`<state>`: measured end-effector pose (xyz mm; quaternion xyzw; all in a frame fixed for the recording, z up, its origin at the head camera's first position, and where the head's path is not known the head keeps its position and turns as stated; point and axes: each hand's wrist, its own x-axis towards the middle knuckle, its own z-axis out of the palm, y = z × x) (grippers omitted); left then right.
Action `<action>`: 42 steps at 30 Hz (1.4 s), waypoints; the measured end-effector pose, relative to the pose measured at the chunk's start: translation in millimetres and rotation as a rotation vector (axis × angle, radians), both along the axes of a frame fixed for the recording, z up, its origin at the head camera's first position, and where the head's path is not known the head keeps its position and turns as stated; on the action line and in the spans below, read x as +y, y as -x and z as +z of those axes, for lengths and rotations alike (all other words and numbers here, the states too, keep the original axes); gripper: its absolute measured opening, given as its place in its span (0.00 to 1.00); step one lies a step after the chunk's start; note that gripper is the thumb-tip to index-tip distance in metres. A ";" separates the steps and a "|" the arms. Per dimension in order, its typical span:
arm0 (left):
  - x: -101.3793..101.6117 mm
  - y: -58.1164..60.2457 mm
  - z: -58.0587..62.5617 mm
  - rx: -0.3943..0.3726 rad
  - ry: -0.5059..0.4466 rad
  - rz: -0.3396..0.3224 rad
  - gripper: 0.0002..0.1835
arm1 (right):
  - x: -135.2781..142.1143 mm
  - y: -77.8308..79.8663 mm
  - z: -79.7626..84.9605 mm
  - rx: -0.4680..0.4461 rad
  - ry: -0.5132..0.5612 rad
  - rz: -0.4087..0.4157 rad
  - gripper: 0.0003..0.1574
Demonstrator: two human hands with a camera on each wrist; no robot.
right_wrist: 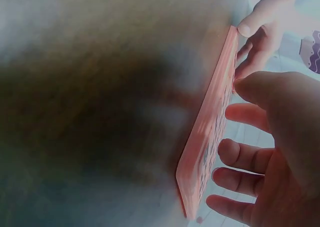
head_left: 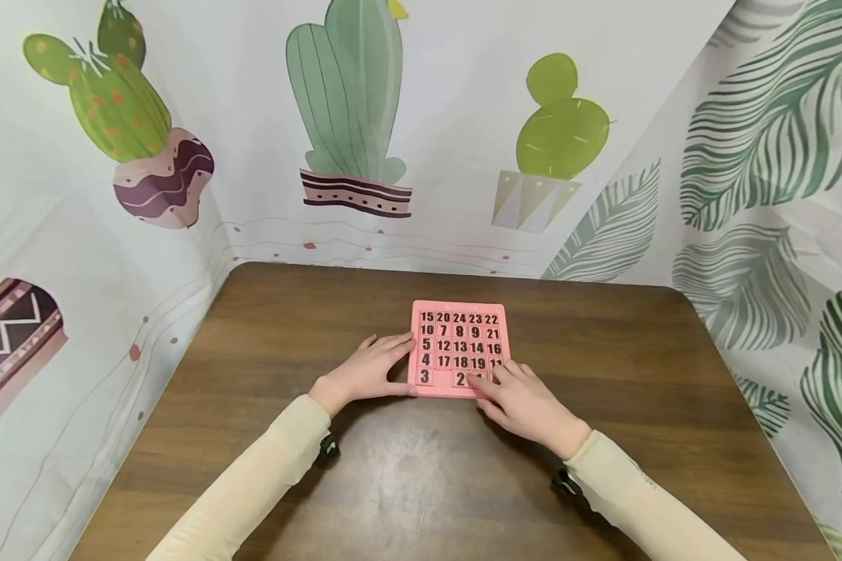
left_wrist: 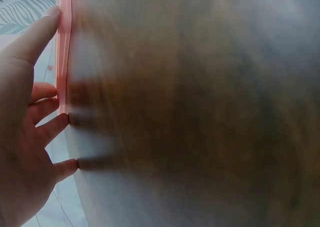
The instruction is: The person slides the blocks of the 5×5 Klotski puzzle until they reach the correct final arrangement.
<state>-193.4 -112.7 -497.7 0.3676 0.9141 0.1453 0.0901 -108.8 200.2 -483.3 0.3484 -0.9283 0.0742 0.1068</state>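
Note:
A pink sliding number puzzle (head_left: 459,393) lies flat on the table, with black numbers on its square tiles. In its bottom row a gap shows between the 3 tile (head_left: 424,377) and a tile partly covered by a fingertip. My left hand (head_left: 365,372) touches the puzzle's left edge, thumb at the near left corner and fingers spread further up. Over the lower right corner reaches my right hand (head_left: 526,401), its index fingertip on the bottom-row tiles and hiding some of them. Both hands (left_wrist: 22,132) show extended fingers; the right wrist view has the right hand (right_wrist: 280,152) beside the puzzle's side wall (right_wrist: 205,137).
The brown wooden table (head_left: 407,483) extends around the puzzle on all sides. Behind it hangs a white wall cloth (head_left: 456,117) printed with cacti and leaves. Dark wrist cameras (head_left: 328,449) sit under both pale sleeves.

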 end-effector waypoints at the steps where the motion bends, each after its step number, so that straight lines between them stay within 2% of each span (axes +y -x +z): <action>1: -0.1 0.1 0.5 0.001 0.000 0.002 0.52 | 0.1 -0.5 0.1 -0.001 -0.003 0.000 0.25; 23: -1.9 0.7 -1.5 0.014 -0.014 0.001 0.52 | -16.9 0.3 -2.5 0.004 -0.065 0.035 0.28; 42: -0.8 1.6 -0.8 -0.010 -0.005 0.004 0.51 | -31.3 6.3 -7.3 0.019 -0.051 0.062 0.28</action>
